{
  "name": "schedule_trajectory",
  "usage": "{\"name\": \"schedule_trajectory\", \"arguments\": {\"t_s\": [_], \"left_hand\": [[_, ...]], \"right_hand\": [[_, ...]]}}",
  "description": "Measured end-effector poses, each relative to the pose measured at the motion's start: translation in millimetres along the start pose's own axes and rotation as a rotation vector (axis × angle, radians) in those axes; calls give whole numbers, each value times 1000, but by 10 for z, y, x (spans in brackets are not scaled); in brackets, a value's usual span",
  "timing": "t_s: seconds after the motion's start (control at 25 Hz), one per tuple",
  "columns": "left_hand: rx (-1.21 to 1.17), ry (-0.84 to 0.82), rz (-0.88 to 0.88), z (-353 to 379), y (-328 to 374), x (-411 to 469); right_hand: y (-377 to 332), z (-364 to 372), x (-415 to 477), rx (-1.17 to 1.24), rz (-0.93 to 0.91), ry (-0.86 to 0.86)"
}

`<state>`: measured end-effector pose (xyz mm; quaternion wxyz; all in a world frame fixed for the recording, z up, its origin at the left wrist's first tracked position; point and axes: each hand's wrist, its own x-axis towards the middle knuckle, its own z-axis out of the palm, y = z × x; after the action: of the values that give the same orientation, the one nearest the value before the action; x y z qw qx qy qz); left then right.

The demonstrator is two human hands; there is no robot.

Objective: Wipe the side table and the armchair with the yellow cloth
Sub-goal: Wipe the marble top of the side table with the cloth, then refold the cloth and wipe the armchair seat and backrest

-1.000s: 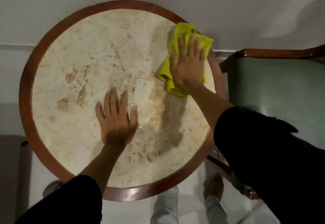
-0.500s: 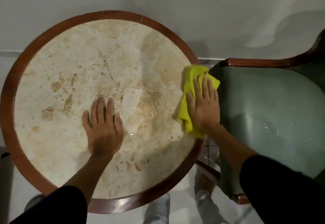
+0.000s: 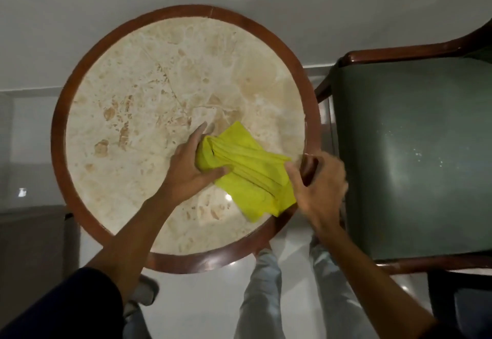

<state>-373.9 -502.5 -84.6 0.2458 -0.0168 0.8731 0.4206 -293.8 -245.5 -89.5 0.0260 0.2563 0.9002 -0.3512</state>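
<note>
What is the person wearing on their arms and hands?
Both hands, the left hand and the right hand, are bare: no gloves, and no rings or watch that I can see. Dark sleeves are pushed up, leaving the forearms uncovered.

Person seen from above: bare left hand [image 3: 190, 169] and bare right hand [image 3: 318, 186], forearms uncovered; dark navy long sleeves [image 3: 61, 309] pushed up toward the elbows; pale grey trousers [image 3: 262, 301]; light-coloured shoe [image 3: 145, 289] at lower left.
</note>
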Motion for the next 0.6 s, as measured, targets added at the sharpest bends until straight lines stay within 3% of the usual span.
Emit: {"name": "schedule_trajectory", "arguments": {"t_s": [0.08,0.16,0.32,0.44,0.6], "left_hand": [[-80,-181,-5,94,150,-7],[-63,-289,11,217,284,-12],[-55,-295,-24,631,485,-136],[-267,-277,-98,1092,810,-187],[-259,-302,3,2061,1598,-265]], "right_hand": [[146,-122,-380,483,460,-181],[195,-102,-575,853,612,-405],[423,-324,-324,863,659,-274],[672,-889,28,859,544,-143],[1029,-1778,521,551,320,127]]}}
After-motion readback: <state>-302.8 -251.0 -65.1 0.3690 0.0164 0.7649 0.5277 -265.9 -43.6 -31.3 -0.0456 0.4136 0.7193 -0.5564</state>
